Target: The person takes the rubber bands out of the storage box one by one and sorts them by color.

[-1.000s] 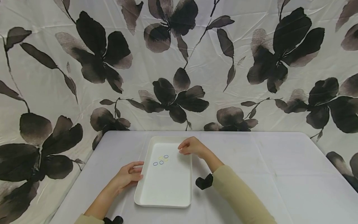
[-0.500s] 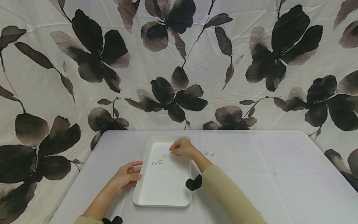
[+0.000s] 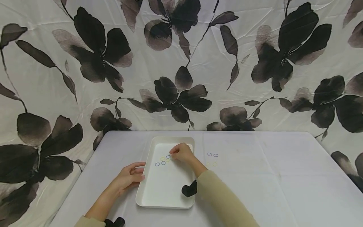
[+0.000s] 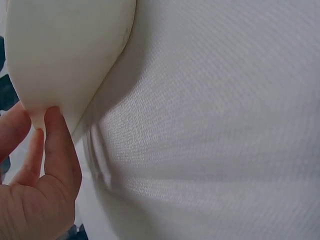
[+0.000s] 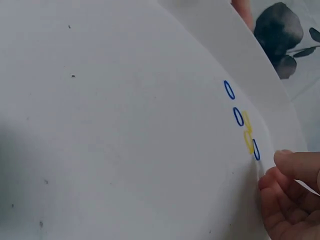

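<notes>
Inside the shallow white tray [image 3: 167, 195] lie three thin blue rings [image 3: 157, 164] and two yellow rings [image 3: 162, 158], clustered toward its left side. My right hand [image 3: 181, 152] reaches over the tray with curled fingers, its fingertips close to the blue ring at the far right of the cluster. In the right wrist view, thumb and fingers stand slightly apart beside that blue ring [image 5: 256, 150], with nothing visible between them. My left hand [image 3: 129, 178] touches the tray's left edge, fingers extended; the left wrist view shows its fingertips against the tray wall [image 4: 65, 60].
On the white tabletop [image 3: 269, 183] right of the tray lie two more blue rings [image 3: 216, 155] and two faint yellow rings [image 3: 214, 164]. A floral cloth [image 3: 181, 63] hangs behind the table. Black wrist mounts [image 3: 189, 189] sit near both wrists.
My right hand has moved left across the tray, down to the ring cluster. The rings on the table at the right have come out from behind the arm. The left hand stays put.
</notes>
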### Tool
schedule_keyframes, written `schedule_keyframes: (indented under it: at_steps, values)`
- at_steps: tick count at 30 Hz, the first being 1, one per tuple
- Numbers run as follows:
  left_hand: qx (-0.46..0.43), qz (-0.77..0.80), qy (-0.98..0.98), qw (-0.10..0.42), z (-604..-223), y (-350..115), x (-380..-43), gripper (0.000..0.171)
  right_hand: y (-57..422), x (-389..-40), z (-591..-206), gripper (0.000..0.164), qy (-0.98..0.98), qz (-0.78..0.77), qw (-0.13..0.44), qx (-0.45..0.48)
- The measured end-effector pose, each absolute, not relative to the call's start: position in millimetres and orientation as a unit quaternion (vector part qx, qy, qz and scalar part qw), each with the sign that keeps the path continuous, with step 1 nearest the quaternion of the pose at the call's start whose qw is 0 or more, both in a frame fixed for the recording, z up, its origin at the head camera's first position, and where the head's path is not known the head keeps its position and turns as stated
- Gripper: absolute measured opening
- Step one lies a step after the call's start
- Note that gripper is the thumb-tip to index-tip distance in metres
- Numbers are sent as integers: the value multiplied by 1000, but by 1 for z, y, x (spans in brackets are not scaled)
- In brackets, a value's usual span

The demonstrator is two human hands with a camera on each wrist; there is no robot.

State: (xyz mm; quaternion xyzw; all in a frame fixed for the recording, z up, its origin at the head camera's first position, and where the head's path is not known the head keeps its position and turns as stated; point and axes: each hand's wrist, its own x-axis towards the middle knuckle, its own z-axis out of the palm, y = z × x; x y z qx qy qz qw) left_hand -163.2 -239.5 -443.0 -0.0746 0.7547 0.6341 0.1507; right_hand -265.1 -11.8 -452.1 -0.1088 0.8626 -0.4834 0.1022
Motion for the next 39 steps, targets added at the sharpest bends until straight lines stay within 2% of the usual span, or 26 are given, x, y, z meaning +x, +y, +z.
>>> schedule_keyframes:
  at_steps: [12,18,27,39]
  values:
    - [-76,629,759,152,-442,-240,-163,61,-23,-263,-457,14,895,-419,52,-146]
    - [-75,632,755,155,-443,-240,-163,62,-27,-259,-457,11,903,-404,29,-146]
    - [-77,636,752,154,-442,-240,-163,61,-32,-255,-455,5,913,-386,23,-128]
    - [-74,638,751,153,-445,-241,-163,61,-31,-255,-452,13,921,-367,30,-125]
